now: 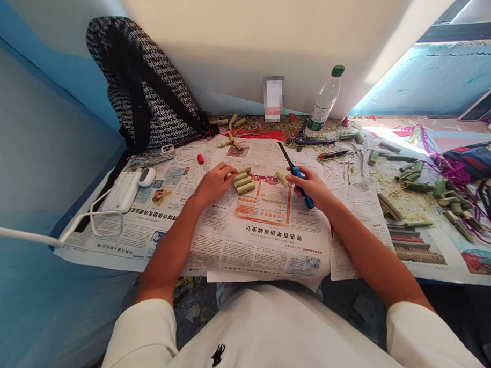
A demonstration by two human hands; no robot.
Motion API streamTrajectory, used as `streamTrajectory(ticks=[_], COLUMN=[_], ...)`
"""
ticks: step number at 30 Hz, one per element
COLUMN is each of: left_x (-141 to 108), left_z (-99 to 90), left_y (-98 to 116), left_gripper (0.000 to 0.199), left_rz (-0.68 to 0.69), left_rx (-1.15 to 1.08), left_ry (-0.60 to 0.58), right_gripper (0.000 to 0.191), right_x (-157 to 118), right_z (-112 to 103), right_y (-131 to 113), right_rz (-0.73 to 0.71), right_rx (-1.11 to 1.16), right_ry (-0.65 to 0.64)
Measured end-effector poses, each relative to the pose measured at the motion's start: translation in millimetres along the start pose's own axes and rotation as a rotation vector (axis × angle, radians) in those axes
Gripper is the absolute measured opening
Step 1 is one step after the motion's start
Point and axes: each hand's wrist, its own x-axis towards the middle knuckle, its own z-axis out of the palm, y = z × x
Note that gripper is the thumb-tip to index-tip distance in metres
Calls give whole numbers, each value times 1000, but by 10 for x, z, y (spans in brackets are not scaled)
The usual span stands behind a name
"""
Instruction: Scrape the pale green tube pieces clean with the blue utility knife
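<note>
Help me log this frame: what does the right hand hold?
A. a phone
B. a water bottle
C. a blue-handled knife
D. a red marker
C: the right hand grips a blue-handled knife, blade pointing away, plus a short green stalk piece; the bottle stands far off by the wall.

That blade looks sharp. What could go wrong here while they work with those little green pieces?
The right hand grips a blue-handled knife and a green piece together, so a slip might nick the fingers. The left hand rests on the row of green pieces close to the blade's side. The plastic bottle stands upright among scraps and could be knocked over.
</note>
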Motion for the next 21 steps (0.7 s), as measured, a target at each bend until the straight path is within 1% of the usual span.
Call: streamTrajectory(ticks=[2, 4, 6, 9, 11, 13, 17, 21], left_x=[-2, -4, -6, -7, -8, -9, -24, -60], left_z=[5, 5, -6, -27, -19, 26, 229, 431], left_y=[-4, -5, -6, -8, -2, 22, 154, 314], left_gripper=[23, 23, 24, 26, 28, 30, 33, 41], left_rz=[14, 25, 26, 31, 65, 118, 216, 274], left_rx=[-7, -12, -21, -49, -57, -53, -39, -10], left_ry=[12, 29, 39, 40, 42, 42, 6, -49], right_gripper=[57, 59, 62, 67, 65, 60, 49, 45], right_x=[-13, -58, -122, -191, -189, -150, -57, -27], right_z=[26, 59, 95, 135, 141, 132, 110, 109], right_y=[26, 15, -26, -88, -92, -64, 16, 43], right_rz=[30, 51, 53, 16, -5, -6, 33, 41], right_rx=[-102, -156, -145, -113, -119, -130, -108, -92], right_ry=[12, -59, -145, -174, -154, -108, -12, 24])
